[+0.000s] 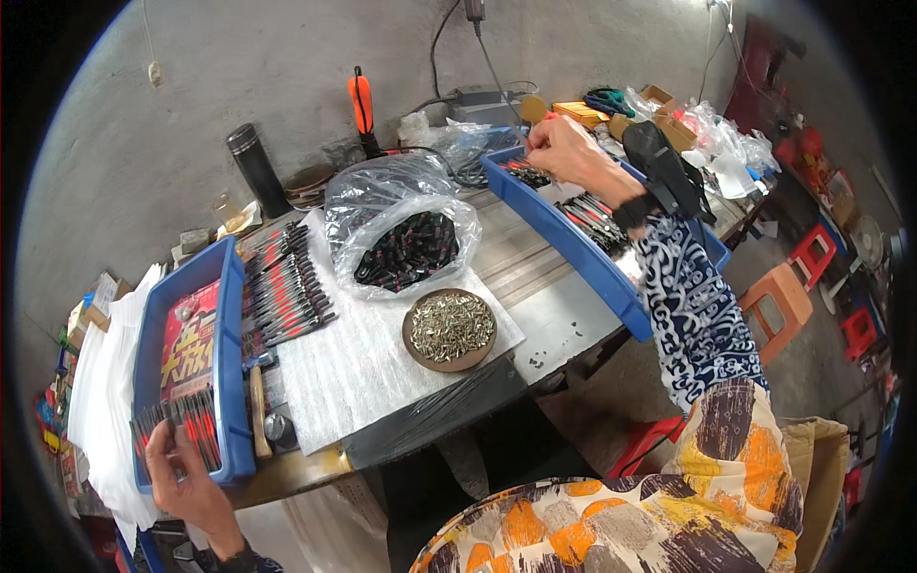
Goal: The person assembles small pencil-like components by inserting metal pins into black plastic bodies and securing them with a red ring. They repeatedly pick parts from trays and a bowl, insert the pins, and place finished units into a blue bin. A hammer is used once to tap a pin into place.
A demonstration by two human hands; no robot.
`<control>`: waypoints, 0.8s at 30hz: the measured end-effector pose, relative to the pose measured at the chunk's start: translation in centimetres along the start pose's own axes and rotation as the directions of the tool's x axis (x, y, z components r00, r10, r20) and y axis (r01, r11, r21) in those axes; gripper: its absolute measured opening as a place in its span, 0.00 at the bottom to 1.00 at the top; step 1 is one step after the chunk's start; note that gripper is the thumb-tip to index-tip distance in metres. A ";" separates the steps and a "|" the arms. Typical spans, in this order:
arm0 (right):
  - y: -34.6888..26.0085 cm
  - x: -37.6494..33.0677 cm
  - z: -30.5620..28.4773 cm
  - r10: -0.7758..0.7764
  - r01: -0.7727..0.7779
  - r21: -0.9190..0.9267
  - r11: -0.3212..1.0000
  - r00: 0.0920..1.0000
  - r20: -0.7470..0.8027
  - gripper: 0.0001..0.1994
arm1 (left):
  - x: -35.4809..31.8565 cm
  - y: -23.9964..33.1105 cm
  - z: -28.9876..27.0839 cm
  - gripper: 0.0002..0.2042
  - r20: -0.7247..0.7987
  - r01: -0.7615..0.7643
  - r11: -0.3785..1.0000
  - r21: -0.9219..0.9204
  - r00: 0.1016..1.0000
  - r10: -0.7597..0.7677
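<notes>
a: red and black sticks [177, 420] lie in a flat fan at the near end of the left blue tray [225, 315], and the left hand [186, 477] has its fingers closed on them, thumb on top. the fan reaches a little past the tray end, so i think some sticks could slip out and fall down beside the table if the grip gets loose.

b: in the middle?

a: the hammer [258, 406] lies just beside that tray. more sticks stand in rows on the white foam sheet [353, 363], then a plastic bag [406, 244] of dark pieces and a brown dish [449, 329] of small metal parts, all well apart from both hands.

b: the right side?

a: the right hand [568, 153] is over the far end of the right blue tray [573, 253], fingertips pinched together on something small and red. i cannot tell what it is. more sticks lie in the tray just under the hand. the sleeve is near the tray rim and might push it.
</notes>
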State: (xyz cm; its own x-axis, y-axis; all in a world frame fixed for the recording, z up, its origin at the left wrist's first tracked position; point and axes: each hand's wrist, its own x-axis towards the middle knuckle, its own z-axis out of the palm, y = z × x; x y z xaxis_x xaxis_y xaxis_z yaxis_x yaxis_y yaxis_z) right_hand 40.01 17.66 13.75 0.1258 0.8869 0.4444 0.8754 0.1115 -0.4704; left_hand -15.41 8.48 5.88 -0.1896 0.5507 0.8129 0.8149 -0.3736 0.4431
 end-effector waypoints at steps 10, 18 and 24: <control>-9.2 -12.3 1.2 -0.080 -0.020 0.432 0.902 0.974 0.213 0.11 | -2.8 11.1 0.5 0.07 0.446 0.454 0.672 -0.585 0.872 -0.202; -12.3 -18.1 5.4 -0.302 0.139 0.613 0.778 0.938 0.171 0.08 | -5.0 14.4 1.9 0.06 0.753 0.716 0.401 -0.571 0.652 -0.091; -13.7 -20.5 6.4 -0.316 -0.044 0.739 0.673 0.886 0.340 0.06 | -6.3 14.6 3.3 0.07 0.812 0.791 0.293 -0.537 0.579 -0.074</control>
State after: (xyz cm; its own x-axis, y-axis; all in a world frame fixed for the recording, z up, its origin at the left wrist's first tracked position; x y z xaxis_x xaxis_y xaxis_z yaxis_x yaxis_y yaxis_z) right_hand 22.46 0.84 6.20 -0.3233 0.9029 0.2832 0.2386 0.3674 -0.8989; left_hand -0.55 2.07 5.99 0.2747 0.9526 0.1310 -0.2050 -0.0751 0.9759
